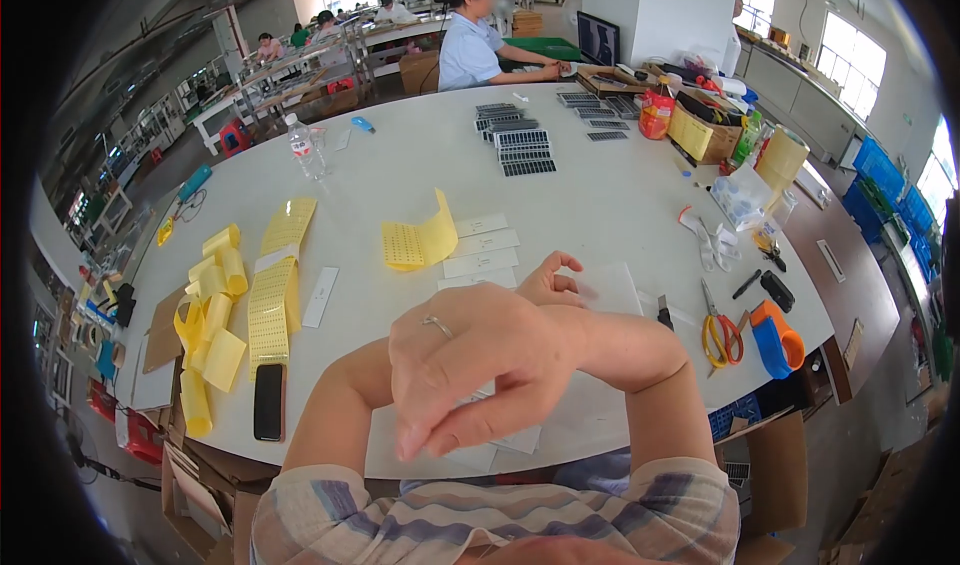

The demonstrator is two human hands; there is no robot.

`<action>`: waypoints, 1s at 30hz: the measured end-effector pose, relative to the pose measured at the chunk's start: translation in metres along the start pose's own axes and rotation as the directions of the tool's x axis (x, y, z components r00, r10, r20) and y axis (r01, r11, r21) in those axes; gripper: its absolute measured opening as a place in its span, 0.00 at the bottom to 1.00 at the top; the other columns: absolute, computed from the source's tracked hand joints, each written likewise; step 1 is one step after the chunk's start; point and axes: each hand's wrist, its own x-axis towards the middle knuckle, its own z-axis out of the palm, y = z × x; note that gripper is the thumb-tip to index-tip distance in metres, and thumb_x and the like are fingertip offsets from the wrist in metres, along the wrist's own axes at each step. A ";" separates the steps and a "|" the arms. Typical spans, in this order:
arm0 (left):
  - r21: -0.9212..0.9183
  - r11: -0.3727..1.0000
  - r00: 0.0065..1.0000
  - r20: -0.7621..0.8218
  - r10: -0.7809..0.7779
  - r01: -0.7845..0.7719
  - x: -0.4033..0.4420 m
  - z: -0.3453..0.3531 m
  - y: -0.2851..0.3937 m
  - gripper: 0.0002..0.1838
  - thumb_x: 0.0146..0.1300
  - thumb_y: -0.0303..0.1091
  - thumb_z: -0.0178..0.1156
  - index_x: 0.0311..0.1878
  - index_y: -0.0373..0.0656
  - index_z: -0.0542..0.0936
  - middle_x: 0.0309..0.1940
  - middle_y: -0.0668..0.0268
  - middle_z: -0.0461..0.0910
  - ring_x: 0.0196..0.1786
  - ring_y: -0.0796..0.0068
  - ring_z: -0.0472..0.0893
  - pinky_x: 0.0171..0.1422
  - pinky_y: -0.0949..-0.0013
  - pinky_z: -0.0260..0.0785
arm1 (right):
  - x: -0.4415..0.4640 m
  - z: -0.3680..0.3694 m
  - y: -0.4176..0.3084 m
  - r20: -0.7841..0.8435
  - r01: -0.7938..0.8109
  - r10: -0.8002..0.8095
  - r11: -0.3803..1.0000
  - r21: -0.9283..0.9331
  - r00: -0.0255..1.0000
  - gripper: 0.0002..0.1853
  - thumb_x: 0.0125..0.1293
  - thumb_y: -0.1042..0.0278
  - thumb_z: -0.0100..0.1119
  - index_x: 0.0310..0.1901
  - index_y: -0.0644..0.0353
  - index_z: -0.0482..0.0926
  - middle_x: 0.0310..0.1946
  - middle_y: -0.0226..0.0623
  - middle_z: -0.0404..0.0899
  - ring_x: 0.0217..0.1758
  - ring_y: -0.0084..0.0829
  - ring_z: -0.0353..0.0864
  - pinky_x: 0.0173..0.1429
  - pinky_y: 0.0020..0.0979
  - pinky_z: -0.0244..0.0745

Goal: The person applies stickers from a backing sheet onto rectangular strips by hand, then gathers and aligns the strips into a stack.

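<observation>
The right hand (475,365) hangs above the counter (400,160), its forearm crossing before the left; its fingers curl loosely downward with a gap at the tips and nothing visible between them. Beyond it, the left hand (550,283) has bent fingers, but the forearm covers part of them, so I cannot tell whether they grip anything. White cards (482,241) lie just beside it in a staggered row, probably to keep each separate and reachable. A yellow sheet (405,245) rises at one edge, perhaps from having been rolled
</observation>
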 end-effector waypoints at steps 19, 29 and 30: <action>0.885 0.257 0.857 0.243 0.455 -0.388 -0.091 0.000 -0.025 0.34 0.51 0.42 0.67 0.60 0.42 0.67 0.66 0.50 0.58 0.69 0.47 0.57 0.70 0.54 0.52 | -0.026 0.015 -0.107 -0.314 0.292 -0.127 0.773 0.564 0.941 0.15 0.57 0.60 0.66 0.39 0.63 0.79 0.35 0.36 0.76 0.31 0.26 0.72 0.35 0.25 0.68; 0.945 -0.251 0.968 0.237 0.086 -0.209 -0.217 0.016 -0.080 0.31 0.63 0.50 0.50 0.69 0.52 0.61 0.73 0.54 0.44 0.76 0.47 0.39 0.69 0.32 0.39 | -0.006 0.054 -0.081 -0.268 0.257 -0.130 0.811 0.525 0.955 0.15 0.57 0.62 0.65 0.40 0.63 0.79 0.36 0.37 0.75 0.31 0.26 0.72 0.35 0.25 0.68; 0.963 -0.199 0.969 0.211 0.131 -0.183 -0.220 0.017 -0.082 0.31 0.64 0.50 0.50 0.69 0.52 0.61 0.73 0.54 0.43 0.76 0.48 0.40 0.69 0.32 0.38 | -0.005 0.060 -0.080 -0.260 0.250 -0.127 0.817 0.520 0.957 0.15 0.57 0.62 0.65 0.40 0.63 0.79 0.36 0.37 0.75 0.31 0.26 0.72 0.35 0.25 0.68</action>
